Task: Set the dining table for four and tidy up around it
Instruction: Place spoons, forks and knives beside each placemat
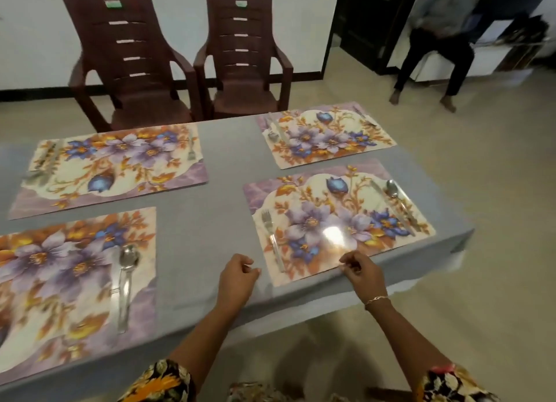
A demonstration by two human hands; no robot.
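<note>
A table with a grey cloth carries four floral placemats. On the near-right placemat lie a fork on its left and a knife and spoon on its right. My right hand is at this mat's near edge, fingers curled and pinching it. My left hand hovers over bare cloth beside the mat, loosely curled and holding nothing. The near-left placemat has a spoon and a knife beside it. The far-left placemat and far-right placemat also hold cutlery.
Two dark brown plastic chairs stand side by side behind the table against the wall. A person sits at the back right near a dark doorway. Tiled floor lies to the table's right and in front of me.
</note>
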